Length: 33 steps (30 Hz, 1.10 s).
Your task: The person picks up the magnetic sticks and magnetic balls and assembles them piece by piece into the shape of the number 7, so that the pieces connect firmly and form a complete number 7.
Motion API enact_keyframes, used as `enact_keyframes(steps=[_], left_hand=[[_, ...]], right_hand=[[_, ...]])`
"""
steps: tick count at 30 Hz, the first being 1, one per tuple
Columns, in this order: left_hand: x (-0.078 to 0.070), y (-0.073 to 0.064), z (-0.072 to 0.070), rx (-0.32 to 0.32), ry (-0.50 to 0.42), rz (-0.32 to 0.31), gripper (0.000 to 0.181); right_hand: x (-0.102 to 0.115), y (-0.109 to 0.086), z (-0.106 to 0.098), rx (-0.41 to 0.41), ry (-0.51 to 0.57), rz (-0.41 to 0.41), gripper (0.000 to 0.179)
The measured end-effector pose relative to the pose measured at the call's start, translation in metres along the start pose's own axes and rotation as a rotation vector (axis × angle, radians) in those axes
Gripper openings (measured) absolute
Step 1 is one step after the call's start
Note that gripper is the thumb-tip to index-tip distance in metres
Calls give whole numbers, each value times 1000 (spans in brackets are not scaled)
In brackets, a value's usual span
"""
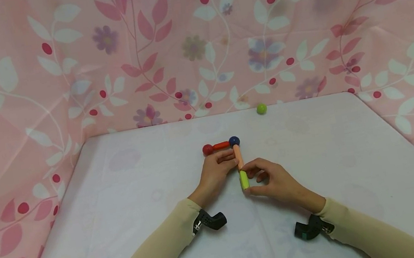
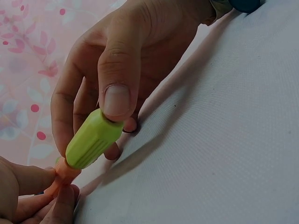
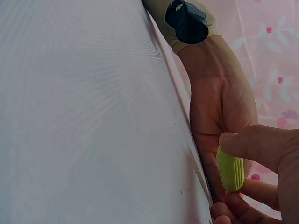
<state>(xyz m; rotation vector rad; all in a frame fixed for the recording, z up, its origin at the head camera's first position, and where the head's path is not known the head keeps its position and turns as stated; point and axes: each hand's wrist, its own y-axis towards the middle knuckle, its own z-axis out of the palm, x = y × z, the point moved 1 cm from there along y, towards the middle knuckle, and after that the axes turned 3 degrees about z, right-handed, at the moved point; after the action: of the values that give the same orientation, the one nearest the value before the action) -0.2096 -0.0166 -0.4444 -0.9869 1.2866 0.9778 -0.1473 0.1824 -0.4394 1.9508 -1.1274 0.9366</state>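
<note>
My left hand (image 1: 214,174) pinches an orange toy rod (image 1: 238,156) in the middle of the table. A blue ball (image 1: 234,141) sits at the rod's far end, and from it a red rod (image 1: 221,145) runs left to a red ball (image 1: 207,149). With thumb at one end and fingertips at the other, my right hand (image 1: 273,179) holds a short, ribbed yellow-green rod (image 1: 244,180). In the left wrist view, this yellow-green rod (image 2: 95,140) meets the near end of the orange rod (image 2: 65,175). Whether the two are joined cannot be told.
A green ball (image 1: 261,109) lies at the table's far edge, right of centre. White cloth covers the table (image 1: 136,171). Behind it hangs a pink floral curtain (image 1: 176,39). Each wrist carries a small black camera, like the one by the left sleeve (image 1: 211,221).
</note>
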Motion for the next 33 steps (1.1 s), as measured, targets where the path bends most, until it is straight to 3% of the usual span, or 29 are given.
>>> enact_keyframes(steps=[33], left_hand=[[-2,-1,1,-8,-10,-23,38]], right_hand=[[-1,0,0,-10,-19,7,53]])
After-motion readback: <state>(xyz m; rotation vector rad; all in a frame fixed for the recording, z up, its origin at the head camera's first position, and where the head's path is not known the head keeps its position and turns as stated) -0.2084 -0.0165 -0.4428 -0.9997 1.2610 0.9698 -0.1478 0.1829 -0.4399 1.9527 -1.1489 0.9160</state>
